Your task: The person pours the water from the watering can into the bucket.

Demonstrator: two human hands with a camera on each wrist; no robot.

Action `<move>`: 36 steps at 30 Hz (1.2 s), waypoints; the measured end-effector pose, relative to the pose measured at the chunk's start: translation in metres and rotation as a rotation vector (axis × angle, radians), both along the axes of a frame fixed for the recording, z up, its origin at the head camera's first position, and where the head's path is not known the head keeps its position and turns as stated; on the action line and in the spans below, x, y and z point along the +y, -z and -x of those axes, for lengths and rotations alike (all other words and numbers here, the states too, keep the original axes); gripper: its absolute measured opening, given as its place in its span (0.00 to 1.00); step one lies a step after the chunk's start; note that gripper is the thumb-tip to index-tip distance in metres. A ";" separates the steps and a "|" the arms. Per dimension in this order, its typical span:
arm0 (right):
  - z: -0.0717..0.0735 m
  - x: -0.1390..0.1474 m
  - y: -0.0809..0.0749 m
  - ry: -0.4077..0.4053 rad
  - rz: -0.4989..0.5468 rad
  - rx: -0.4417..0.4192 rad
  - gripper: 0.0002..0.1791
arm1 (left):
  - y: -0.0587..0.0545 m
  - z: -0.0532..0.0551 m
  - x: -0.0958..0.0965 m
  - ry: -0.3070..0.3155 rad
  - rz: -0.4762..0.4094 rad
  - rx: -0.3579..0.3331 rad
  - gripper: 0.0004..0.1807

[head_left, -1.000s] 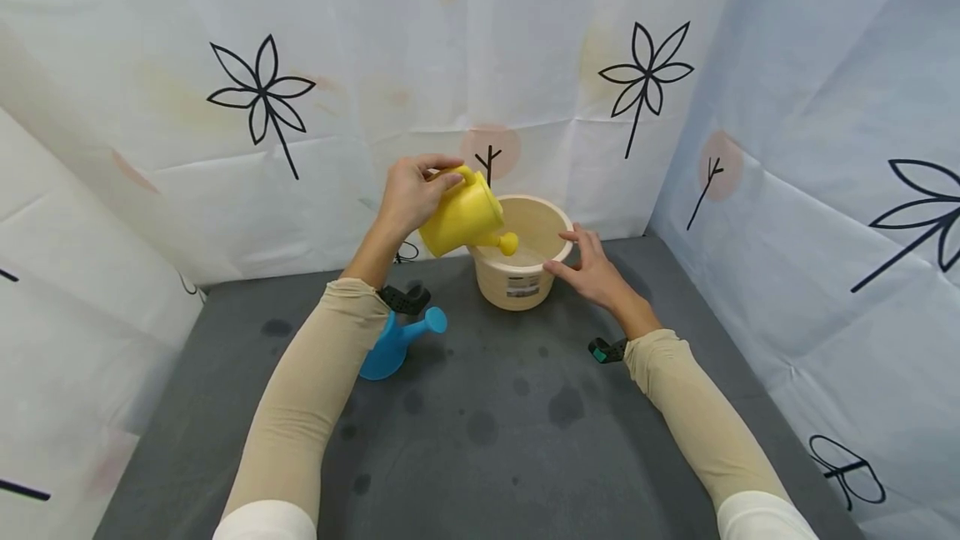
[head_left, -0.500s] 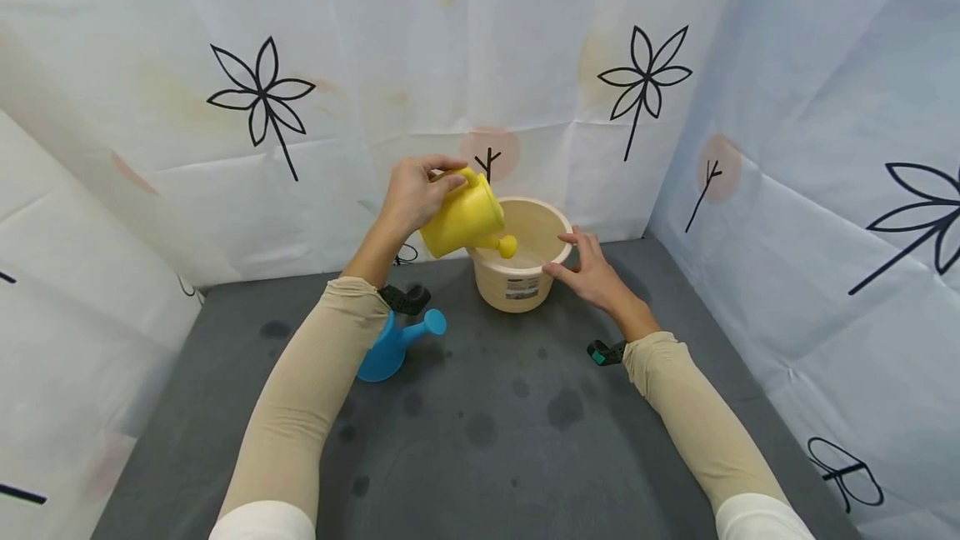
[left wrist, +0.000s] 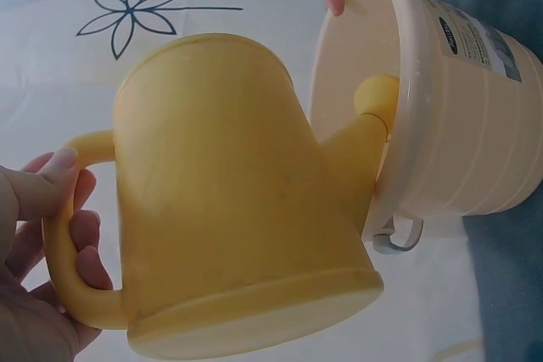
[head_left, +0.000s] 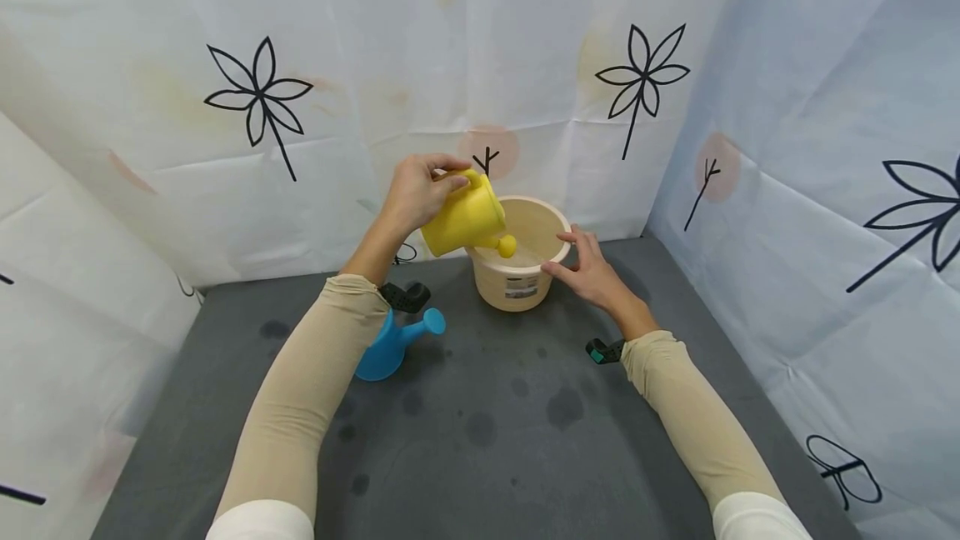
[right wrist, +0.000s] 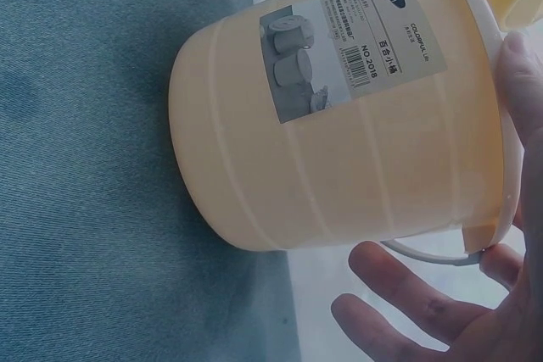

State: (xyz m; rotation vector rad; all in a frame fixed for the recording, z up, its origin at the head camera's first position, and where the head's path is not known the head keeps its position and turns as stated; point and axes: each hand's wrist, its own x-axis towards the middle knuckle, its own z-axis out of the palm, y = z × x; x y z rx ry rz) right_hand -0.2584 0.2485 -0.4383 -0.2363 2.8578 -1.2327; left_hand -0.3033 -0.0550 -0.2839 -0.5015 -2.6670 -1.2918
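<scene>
My left hand (head_left: pixel 417 192) grips the handle of a yellow watering can (head_left: pixel 465 215), its fingers wrapped round the loop in the left wrist view. The can is tipped to the right, its spout head (left wrist: pixel 377 103) over the opening of a cream plastic bucket (head_left: pixel 517 283). That bucket stands upright on the dark tabletop (head_left: pixel 525 440). At the bucket's right side my right hand (head_left: pixel 592 273) holds the rim between thumb and index finger. The other fingers (right wrist: pixel 407 298) spread along the outside, near the bucket's grey bail handle (right wrist: pixel 433 256). No stream of water shows.
A blue watering can (head_left: pixel 386 350) stands on the tabletop below my left wrist, partly hidden by the sleeve. Dark wet-looking spots (head_left: pixel 565 408) mark the cloth. White printed curtains (head_left: pixel 360 65) rise close behind the bucket and along both sides.
</scene>
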 end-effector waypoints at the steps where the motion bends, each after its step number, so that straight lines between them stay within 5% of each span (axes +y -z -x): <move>1: 0.000 0.000 0.000 -0.001 0.000 -0.001 0.49 | 0.000 0.000 0.000 0.002 0.004 0.000 0.14; 36: 0.001 0.002 0.001 -0.003 -0.024 0.011 0.49 | -0.006 0.005 0.006 0.043 0.062 -0.036 0.13</move>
